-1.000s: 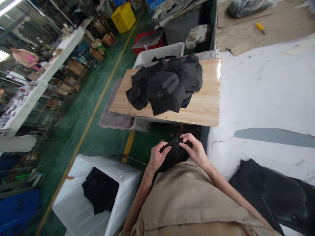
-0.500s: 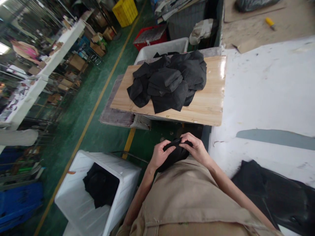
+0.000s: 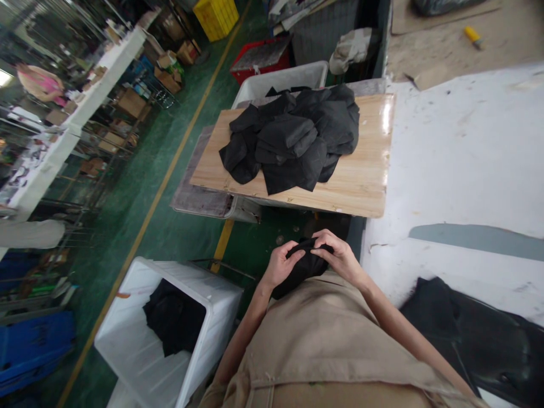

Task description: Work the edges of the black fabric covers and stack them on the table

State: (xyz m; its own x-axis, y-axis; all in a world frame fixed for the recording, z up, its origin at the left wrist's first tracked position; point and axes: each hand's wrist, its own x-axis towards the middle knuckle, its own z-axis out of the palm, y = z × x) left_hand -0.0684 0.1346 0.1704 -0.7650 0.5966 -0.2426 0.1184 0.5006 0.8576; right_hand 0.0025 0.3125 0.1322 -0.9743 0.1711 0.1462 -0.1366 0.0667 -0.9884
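Observation:
Close to my body, a piece of black fabric (image 3: 300, 275) hangs between my two hands. My left hand (image 3: 281, 265) pinches its upper edge between thumb and fingers. A short way to the right, my right hand (image 3: 338, 258) grips the same edge, thumb below and fingers on top. The lower part of the cloth falls against the tan garment on me and is partly hidden. Beyond my hands, a heap of black fabric pieces (image 3: 293, 141) lies on a wooden board (image 3: 361, 187).
A white bin (image 3: 123, 345) with black fabric inside stands at lower left. On the right is a white table (image 3: 459, 170) with black material (image 3: 480, 334) and a yellow-handled tool (image 3: 472, 37). A red crate (image 3: 246, 62) sits behind the board. A person (image 3: 40, 85) is at a far-left bench.
Both hands keep their pinch on the black fabric, almost unmoved. The view has shifted very slightly.

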